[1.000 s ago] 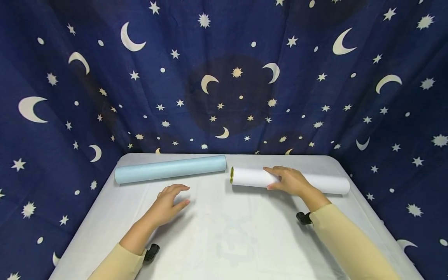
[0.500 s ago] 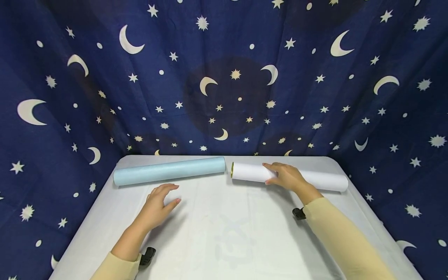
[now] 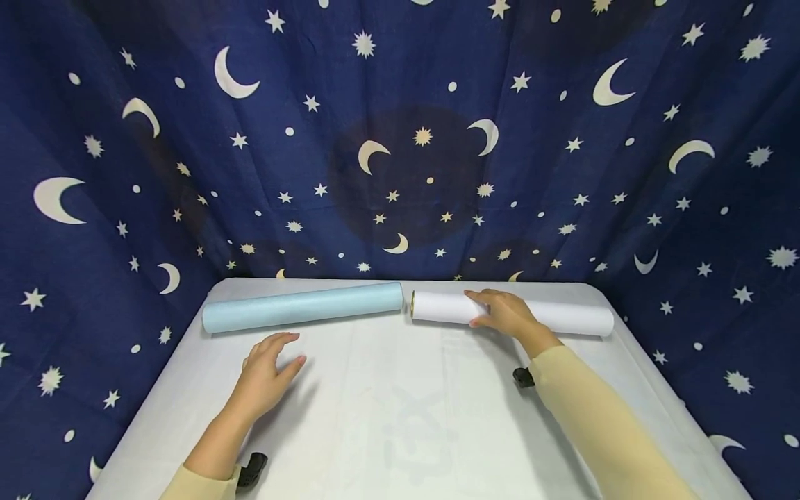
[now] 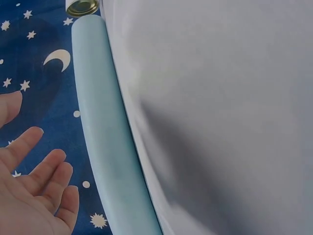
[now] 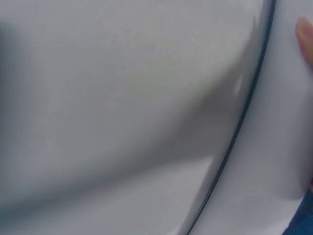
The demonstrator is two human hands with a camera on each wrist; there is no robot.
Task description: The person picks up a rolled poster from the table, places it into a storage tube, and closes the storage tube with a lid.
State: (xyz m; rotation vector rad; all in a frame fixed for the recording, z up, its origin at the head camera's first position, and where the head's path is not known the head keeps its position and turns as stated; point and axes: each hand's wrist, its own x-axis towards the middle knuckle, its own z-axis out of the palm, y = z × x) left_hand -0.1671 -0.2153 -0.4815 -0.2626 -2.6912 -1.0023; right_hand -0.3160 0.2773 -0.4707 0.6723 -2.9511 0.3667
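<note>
In the head view my right hand (image 3: pixel 505 312) holds a long white tube (image 3: pixel 571 317) from above, fingers over its far side and thumb on the near side. A gold-coloured metal rim shows at the tube's left end, and the left wrist view shows a metal end (image 4: pixel 82 7). To its left lies a light blue roll (image 3: pixel 303 306), slightly slanted, its right end close to the tube. My left hand (image 3: pixel 261 375) is in the air in front of the roll, fingers loosely bent, touching nothing. Only a fingertip (image 5: pixel 305 36) of the right hand shows in the right wrist view.
Both long pieces lie near the back edge of a table with a white cover (image 3: pixel 350 417). A dark blue curtain (image 3: pixel 400 153) with moons and stars hangs behind and at the sides. A small black device (image 3: pixel 252 471) sits at each wrist.
My left hand has drawn back to the left, away from the tube. The white tube has shifted a little left and back under my right hand. The blue roll stays in place.
</note>
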